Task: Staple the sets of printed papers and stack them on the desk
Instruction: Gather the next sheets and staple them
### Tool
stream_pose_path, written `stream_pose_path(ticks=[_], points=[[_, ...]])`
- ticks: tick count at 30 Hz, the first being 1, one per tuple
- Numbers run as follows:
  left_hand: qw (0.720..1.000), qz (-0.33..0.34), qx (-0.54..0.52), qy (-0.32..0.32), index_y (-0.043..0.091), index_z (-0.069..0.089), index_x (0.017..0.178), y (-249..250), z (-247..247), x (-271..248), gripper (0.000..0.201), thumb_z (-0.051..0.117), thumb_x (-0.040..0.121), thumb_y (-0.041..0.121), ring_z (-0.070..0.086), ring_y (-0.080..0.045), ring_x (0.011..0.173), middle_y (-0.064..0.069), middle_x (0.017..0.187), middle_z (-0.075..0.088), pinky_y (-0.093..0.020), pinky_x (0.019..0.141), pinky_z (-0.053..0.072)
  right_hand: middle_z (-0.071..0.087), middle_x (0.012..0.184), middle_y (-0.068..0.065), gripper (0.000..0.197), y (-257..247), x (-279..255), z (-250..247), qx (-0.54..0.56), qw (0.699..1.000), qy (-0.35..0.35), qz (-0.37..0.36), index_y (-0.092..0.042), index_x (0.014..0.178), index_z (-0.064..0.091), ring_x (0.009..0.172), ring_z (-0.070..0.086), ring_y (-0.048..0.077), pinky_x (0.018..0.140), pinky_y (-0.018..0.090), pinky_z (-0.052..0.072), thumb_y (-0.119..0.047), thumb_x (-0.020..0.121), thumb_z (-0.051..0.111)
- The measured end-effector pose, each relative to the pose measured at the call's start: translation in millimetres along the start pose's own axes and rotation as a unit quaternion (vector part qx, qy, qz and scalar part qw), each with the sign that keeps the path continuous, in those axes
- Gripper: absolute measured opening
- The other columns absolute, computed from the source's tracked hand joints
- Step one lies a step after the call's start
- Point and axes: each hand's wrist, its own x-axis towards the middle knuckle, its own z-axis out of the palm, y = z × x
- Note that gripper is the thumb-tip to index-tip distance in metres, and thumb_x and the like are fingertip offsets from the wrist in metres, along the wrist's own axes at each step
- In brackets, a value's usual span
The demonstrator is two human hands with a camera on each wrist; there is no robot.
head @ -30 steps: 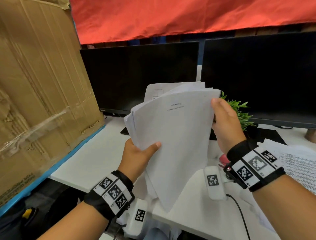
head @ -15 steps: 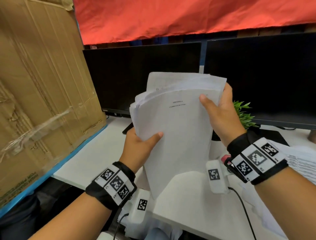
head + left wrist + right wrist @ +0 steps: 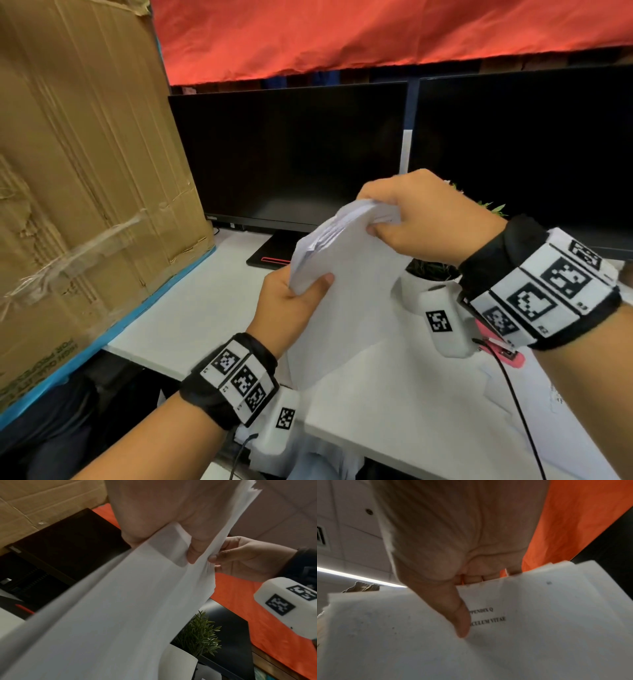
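White printed papers [image 3: 346, 274] hang above the desk [image 3: 191, 308], left hand [image 3: 291, 305] gripping their side, right hand [image 3: 421, 219] pinching their top.

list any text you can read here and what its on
"PPENDIX Q": top sheet of the papers, first letter hidden behind the right hand thumb.
"CULUM VITAE": line below on the same sheet, start hidden by the thumb.
Print on the cardboard box: upside down and blurred, not readable.
Logo on the left monitor bezel: too small to read.
Wristband markers: patterns, small digits unreadable.
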Motion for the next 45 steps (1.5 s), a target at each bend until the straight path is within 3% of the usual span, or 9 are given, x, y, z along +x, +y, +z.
stream_pose_path(ticks=[9, 14, 18, 23, 28, 32, 36, 40, 45], points=[[0.997, -0.059, 0.044, 0.025, 0.027, 0.068, 0.103, -23, -24, 6, 0.023, 0.073, 0.085, 0.013, 0.069, 0.002, 0.083, 0.014, 0.095, 0.073, -0.015, 0.073, 0.055, 0.068, 0.084, -0.002, 0.011, 18, -4, -1, 0.052, 0.983, 0.156, 0.082, -0.026, 0.090, 0.068, 0.083, 0.064, 0.021, 0.075, 0.044, 0.055, -0.017, 0.083, 0.065], [0.977, -0.174, -0.108, 0.065, 0.006, 0.068, 0.108, -38, -56, 5, 0.031, 0.076, 0.079, 0.013, 0.070, -0.032, 0.099, -0.016, 0.106, 0.073, -0.046, 0.085, 0.057, 0.062, 0.086, -0.013, 0.018, 39, -12, -12, 0.131, 0.958, 0.190, 0.171, -0.028, 0.100, 0.068, 0.078, 0.057, 0.002, 0.067, 0.014, 0.041, -0.017, 0.086, 0.070], [0.964, -0.136, -0.222, 0.056, 0.008, 0.063, 0.121, -34, -67, 4, 0.073, 0.089, 0.058, 0.034, 0.068, -0.027, 0.107, -0.011, 0.118, 0.070, -0.039, 0.084, 0.058, 0.068, 0.095, -0.015, 0.024, 46, -29, 5, 0.282, 0.912, 0.206, 0.216, -0.032, 0.103, 0.065, 0.090, 0.065, 0.003, 0.076, 0.022, 0.050, -0.016, 0.086, 0.070], [0.980, -0.078, -0.159, 0.091, 0.015, 0.069, 0.104, -21, -59, 3, 0.034, 0.075, 0.071, 0.015, 0.071, -0.021, 0.098, -0.004, 0.105, 0.075, -0.030, 0.083, 0.055, 0.072, 0.107, -0.007, 0.028, 40, -63, 34, 0.442, 0.838, 0.214, 0.239, -0.023, 0.112, 0.065, 0.098, 0.069, 0.008, 0.082, 0.030, 0.054, -0.010, 0.088, 0.066], [0.985, -0.107, -0.125, 0.054, 0.014, 0.069, 0.106, -33, -49, -10, 0.050, 0.090, 0.060, 0.016, 0.070, -0.022, 0.101, -0.005, 0.106, 0.075, -0.036, 0.086, 0.056, 0.073, 0.104, 0.000, 0.029, 32, -98, 73, 0.508, 0.771, 0.224, 0.313, -0.020, 0.107, 0.067, 0.095, 0.070, 0.015, 0.083, 0.037, 0.055, -0.015, 0.079, 0.073], [0.987, -0.113, -0.098, 0.051, 0.017, 0.070, 0.100, -34, -43, -11, 0.026, 0.075, 0.077, 0.007, 0.071, -0.020, 0.096, -0.003, 0.100, 0.076, -0.029, 0.079, 0.057, 0.073, 0.101, 0.001, 0.031, 33, -106, 84, 0.492, 0.763, 0.262, 0.328, -0.024, 0.102, 0.068, 0.093, 0.070, 0.016, 0.079, 0.035, 0.056, -0.017, 0.074, 0.078], [0.989, -0.114, -0.089, 0.018, 0.018, 0.068, 0.107, -26, -45, -5, 0.034, 0.076, 0.074, 0.013, 0.071, -0.016, 0.095, 0.000, 0.102, 0.075, -0.027, 0.078, 0.057, 0.070, 0.104, 0.005, 0.028, 36, -99, 75, 0.488, 0.774, 0.262, 0.307, -0.024, 0.100, 0.066, 0.096, 0.067, 0.023, 0.074, 0.033, 0.054, -0.024, 0.075, 0.077], [0.991, -0.111, -0.073, 0.018, 0.020, 0.068, 0.105, -31, -40, -6, 0.031, 0.077, 0.077, 0.010, 0.072, -0.013, 0.093, 0.002, 0.100, 0.076, -0.024, 0.075, 0.057, 0.070, 0.107, -0.001, 0.054, 41, -93, 77, 0.491, 0.768, 0.238, 0.335, -0.027, 0.108, 0.064, 0.100, 0.066, 0.021, 0.082, 0.040, 0.056, -0.043, 0.058, 0.080], [0.991, -0.107, -0.040, 0.068, 0.022, 0.068, 0.089, -36, -39, -7, 0.013, 0.073, 0.084, 0.011, 0.070, -0.003, 0.073, 0.010, 0.078, 0.075, -0.014, 0.060, 0.052, 0.057, 0.120, -0.006, 0.076, 36, -87, 62, 0.230, 0.884, 0.317, 0.254, -0.025, 0.134, 0.044, 0.111, 0.055, 0.008, 0.093, 0.028, 0.047, -0.035, 0.069, 0.082]])
